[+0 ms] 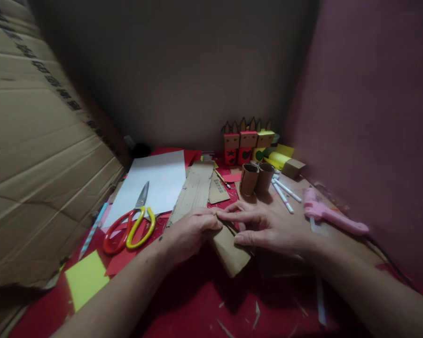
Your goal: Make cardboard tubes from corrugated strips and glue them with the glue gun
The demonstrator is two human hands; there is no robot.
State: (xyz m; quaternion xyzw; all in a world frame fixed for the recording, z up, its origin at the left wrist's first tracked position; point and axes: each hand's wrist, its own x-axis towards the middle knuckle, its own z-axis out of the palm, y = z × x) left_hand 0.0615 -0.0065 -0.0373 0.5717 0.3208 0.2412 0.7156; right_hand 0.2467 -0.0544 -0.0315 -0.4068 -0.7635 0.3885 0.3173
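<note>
Bare forearms (130, 284), small left-wrist mark (160, 238)

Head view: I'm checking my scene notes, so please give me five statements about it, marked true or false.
1. The left hand and right hand both touch the folded cardboard piece. True.
2. The scissors have one red and one yellow handle. True.
3. Their blades lie over yellow paper. False: over the white sheet.
4. A pink glue gun lies on the right. True.
5. The right hand holds it. False: it lies apart from that hand.
</note>
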